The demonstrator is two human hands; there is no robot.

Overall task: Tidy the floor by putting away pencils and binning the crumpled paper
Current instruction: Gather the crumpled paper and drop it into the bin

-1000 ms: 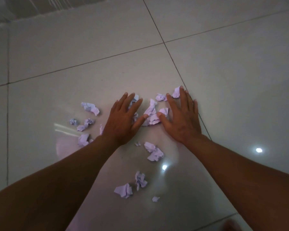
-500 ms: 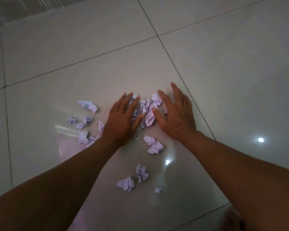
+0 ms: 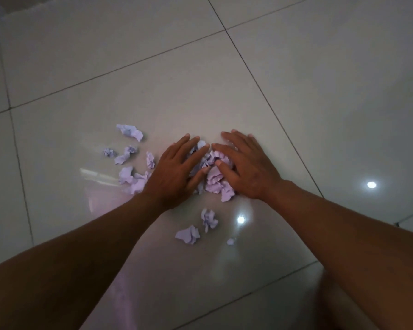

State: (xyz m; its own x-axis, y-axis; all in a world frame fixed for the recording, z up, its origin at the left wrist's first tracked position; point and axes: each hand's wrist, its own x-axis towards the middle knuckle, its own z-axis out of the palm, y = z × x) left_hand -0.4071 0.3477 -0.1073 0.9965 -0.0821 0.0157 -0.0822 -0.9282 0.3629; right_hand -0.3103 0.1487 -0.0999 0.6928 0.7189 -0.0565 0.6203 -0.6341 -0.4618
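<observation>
pressing flat: left hand (image 3: 177, 172), right hand (image 3: 246, 167), fingers straight, on crumpled paper (image 3: 215, 179).

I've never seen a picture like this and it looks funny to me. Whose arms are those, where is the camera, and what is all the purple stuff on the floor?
There is no machine here. The arms belong to a person wearing a camera on their head, so you see what they see, looking down at their own hands.

The left hand and the right hand lie flat on a shiny tiled floor, fingers straight. Between them sits a pile of crumpled paper that they press in from both sides. Neither hand actually grips anything.

More paper scraps lie loose: some to the left, some nearer the person. The bright dots are lamps mirrored in the tiles. No pencils or bin show in this picture.
</observation>
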